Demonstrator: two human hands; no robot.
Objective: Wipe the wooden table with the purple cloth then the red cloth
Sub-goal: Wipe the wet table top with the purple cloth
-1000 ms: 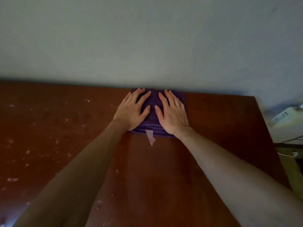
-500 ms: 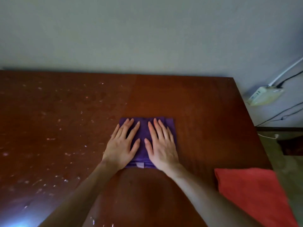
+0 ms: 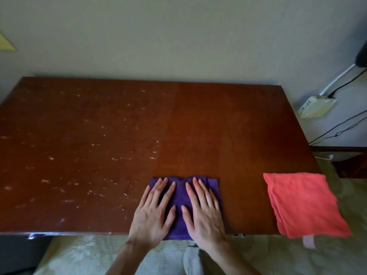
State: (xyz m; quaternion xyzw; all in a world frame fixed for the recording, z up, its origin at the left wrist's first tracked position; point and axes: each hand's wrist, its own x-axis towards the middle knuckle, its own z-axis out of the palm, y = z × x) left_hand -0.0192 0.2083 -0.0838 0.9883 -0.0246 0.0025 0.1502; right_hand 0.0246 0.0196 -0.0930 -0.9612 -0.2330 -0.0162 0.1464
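The folded purple cloth [image 3: 179,195] lies at the near edge of the wooden table [image 3: 198,126], a little right of centre, its near end hanging over the edge. My left hand [image 3: 153,213] and my right hand [image 3: 204,213] press flat on it side by side, fingers spread and pointing away from me. The red cloth [image 3: 303,203] lies folded on the table's near right corner, partly overhanging, apart from both hands. White specks and smears [image 3: 79,155] cover the table's left half; the right half looks smooth.
The table's far edge meets a plain wall. On the floor to the right are a white power box [image 3: 315,107], dark cables [image 3: 337,132] and a dark wooden piece of furniture [image 3: 349,159]. Pale carpet lies below the near edge.
Both hands have slid the purple cloth from the far edge by the wall back to the near edge. The red cloth has come into view at the right.
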